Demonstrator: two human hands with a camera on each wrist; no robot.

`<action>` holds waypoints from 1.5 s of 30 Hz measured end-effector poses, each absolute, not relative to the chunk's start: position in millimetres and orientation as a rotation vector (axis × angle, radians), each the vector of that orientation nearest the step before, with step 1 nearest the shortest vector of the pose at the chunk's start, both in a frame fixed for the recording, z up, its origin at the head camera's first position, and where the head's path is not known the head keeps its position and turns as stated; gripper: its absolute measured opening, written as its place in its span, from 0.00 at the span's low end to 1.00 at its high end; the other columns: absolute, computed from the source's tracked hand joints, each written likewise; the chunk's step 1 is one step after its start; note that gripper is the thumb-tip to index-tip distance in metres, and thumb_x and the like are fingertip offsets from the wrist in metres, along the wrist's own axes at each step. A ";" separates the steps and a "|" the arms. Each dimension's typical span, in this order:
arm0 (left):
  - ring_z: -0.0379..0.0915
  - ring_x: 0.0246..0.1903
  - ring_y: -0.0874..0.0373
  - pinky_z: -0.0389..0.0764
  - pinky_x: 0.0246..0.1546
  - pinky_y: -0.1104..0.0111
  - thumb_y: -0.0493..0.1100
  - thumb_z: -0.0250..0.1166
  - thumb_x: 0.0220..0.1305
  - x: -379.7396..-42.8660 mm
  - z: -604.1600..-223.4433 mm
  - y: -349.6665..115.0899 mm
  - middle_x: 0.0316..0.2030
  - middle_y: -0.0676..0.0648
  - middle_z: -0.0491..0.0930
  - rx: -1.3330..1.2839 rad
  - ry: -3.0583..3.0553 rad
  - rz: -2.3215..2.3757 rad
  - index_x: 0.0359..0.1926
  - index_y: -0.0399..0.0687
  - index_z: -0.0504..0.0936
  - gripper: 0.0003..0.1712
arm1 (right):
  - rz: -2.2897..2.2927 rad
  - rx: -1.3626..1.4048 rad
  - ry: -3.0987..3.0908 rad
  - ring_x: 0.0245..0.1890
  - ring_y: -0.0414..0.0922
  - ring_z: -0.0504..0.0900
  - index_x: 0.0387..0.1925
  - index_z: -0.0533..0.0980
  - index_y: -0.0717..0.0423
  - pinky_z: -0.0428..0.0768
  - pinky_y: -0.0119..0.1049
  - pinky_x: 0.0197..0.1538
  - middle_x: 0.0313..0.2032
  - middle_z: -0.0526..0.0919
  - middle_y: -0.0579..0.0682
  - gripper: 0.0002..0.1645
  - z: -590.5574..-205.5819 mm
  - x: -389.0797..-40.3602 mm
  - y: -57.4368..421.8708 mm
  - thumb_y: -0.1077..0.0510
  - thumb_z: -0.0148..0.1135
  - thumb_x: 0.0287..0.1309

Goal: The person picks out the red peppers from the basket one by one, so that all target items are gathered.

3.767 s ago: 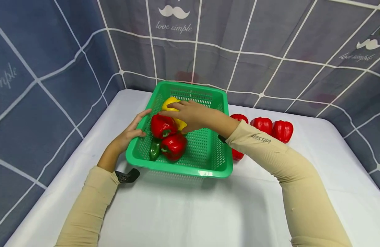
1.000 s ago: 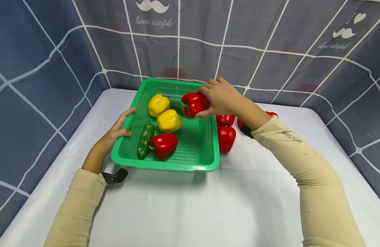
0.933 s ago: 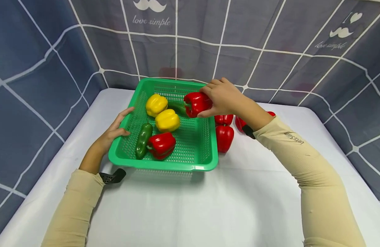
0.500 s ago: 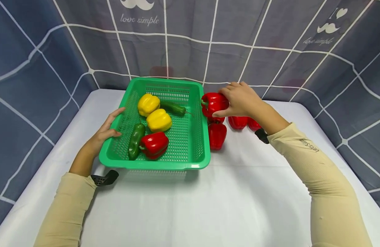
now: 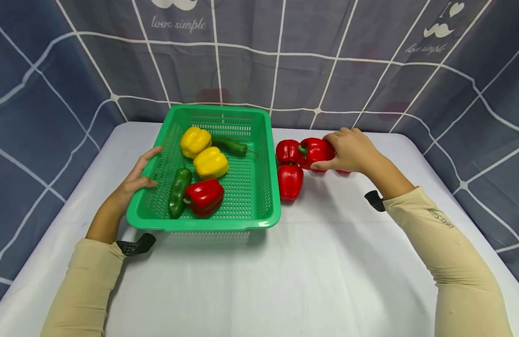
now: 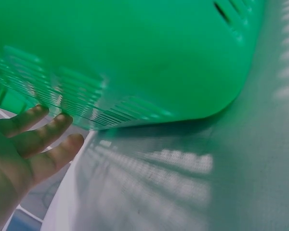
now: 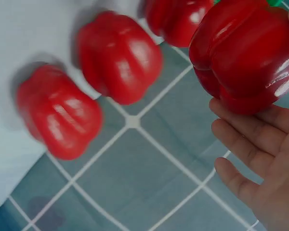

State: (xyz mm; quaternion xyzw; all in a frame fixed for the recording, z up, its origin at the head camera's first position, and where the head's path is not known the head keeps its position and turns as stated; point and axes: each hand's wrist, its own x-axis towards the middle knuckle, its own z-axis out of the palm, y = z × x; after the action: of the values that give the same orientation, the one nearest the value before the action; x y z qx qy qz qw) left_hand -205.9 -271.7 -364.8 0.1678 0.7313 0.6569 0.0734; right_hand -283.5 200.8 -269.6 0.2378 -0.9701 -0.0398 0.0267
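My right hand (image 5: 352,150) grips a red bell pepper (image 5: 315,152), its green stem facing left. In the right wrist view this pepper (image 7: 248,55) fills the upper right, with fingertips beneath it. More red bell peppers lie on the table: one upright pepper (image 5: 290,182) and another pepper (image 5: 287,151) beside the basket, others partly hidden behind the held one. My left hand (image 5: 129,185) rests on the left rim of the green basket (image 5: 259,223), thumb and index over the edge. The left wrist view shows its other fingers (image 6: 53,154) fairly straight along the outer wall.
The basket contains two yellow bell peppers, one in back (image 5: 195,142) and one in the middle (image 5: 211,163), two green chilli peppers, one upright (image 5: 179,193) and one lying across (image 5: 230,146), and a red bell pepper (image 5: 203,197). A grey checked curtain (image 5: 251,70) borders the white table (image 5: 259,281).
My right hand has lifted a red bell pepper out of the basket and carried it right, over the peppers on the table. My left hand stays at the basket's left rim.
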 end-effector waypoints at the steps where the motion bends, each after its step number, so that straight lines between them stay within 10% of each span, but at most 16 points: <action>1: 0.60 0.49 0.61 0.74 0.39 0.76 0.30 0.40 0.51 -205.5 -364.9 -272.1 0.63 0.45 0.45 0.503 2.195 1.977 0.70 0.62 0.44 0.45 | -0.109 0.726 -2.993 0.41 0.53 0.73 0.44 0.76 0.60 0.68 0.46 0.42 0.38 0.80 0.56 0.40 -272.1 -282.9 204.1 0.32 0.62 0.39; 30: 0.57 0.53 0.62 0.72 0.42 0.78 0.29 0.39 0.50 -205.2 -367.3 -269.5 0.66 0.43 0.41 0.540 2.171 2.027 0.70 0.60 0.44 0.45 | -0.085 0.391 -3.210 0.18 0.46 0.71 0.19 0.69 0.55 0.67 0.37 0.23 0.14 0.72 0.50 0.34 -329.2 -248.8 233.6 0.28 0.58 0.40; 45: 0.55 0.57 0.62 0.68 0.46 0.79 0.27 0.38 0.47 -208.2 -366.6 -266.9 0.67 0.43 0.42 0.599 2.128 2.092 0.71 0.56 0.45 0.47 | 0.071 0.367 -3.357 0.37 0.58 0.79 0.66 0.54 0.58 0.76 0.53 0.36 0.39 0.80 0.60 0.60 -334.8 -248.2 232.8 0.21 0.50 0.41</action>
State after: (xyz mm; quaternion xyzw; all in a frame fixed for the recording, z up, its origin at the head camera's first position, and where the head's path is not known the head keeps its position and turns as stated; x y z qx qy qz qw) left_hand -208.2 -266.9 -366.6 0.1966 0.6983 0.6866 0.0488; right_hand -248.2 232.8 -334.8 0.1080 -0.9869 0.0208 -0.1179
